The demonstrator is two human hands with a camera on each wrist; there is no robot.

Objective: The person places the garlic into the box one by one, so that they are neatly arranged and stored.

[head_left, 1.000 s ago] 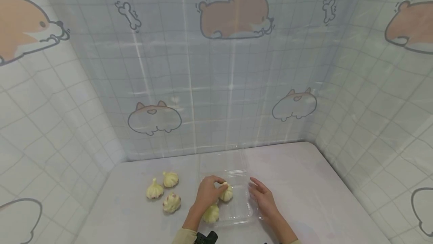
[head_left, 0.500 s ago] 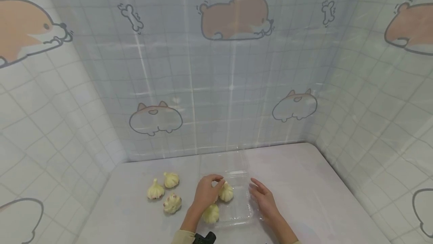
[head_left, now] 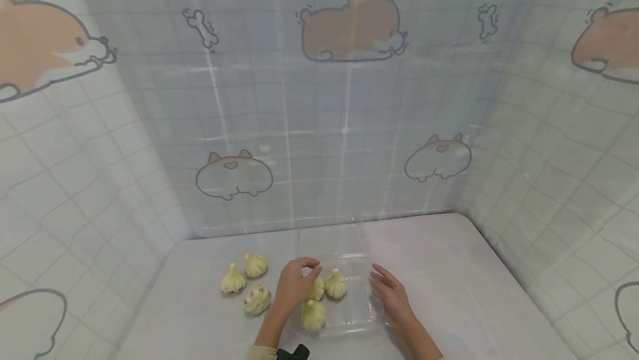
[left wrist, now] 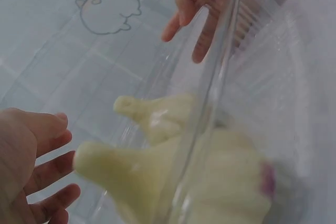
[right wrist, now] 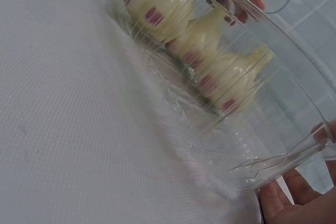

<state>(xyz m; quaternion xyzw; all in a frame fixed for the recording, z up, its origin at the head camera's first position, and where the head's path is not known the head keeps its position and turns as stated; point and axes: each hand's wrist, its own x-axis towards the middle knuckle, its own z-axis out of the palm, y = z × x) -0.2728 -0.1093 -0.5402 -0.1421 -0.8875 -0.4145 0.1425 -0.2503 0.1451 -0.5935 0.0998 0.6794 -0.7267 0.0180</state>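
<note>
A clear plastic clamshell box (head_left: 351, 315) lies with its lid (head_left: 329, 241) folded back. Three garlic bulbs stand in its left part: a right-hand bulb (head_left: 335, 284), a middle bulb (head_left: 317, 289) partly covered by fingers, and a front bulb (head_left: 313, 315). My left hand (head_left: 295, 287) hovers over the box's left side, thumb and fingers apart and holding nothing; the left wrist view shows the hand (left wrist: 31, 161) beside a bulb's stem (left wrist: 100, 163). My right hand (head_left: 391, 293) stays at the right wall, its relaxed fingers (right wrist: 283, 198) against the plastic there.
On the white table (head_left: 439, 271), left of the box, sit three more bulbs: a rear bulb (head_left: 256, 265), a left bulb (head_left: 233, 280) and a nearer purple-spotted bulb (head_left: 257, 300). Tiled curtains with cartoon dogs (head_left: 351, 30) enclose the back and sides.
The left hand has let go of the right-hand bulb and drawn back leftward, uncovering the middle bulb. The right hand keeps its place at the box wall.
</note>
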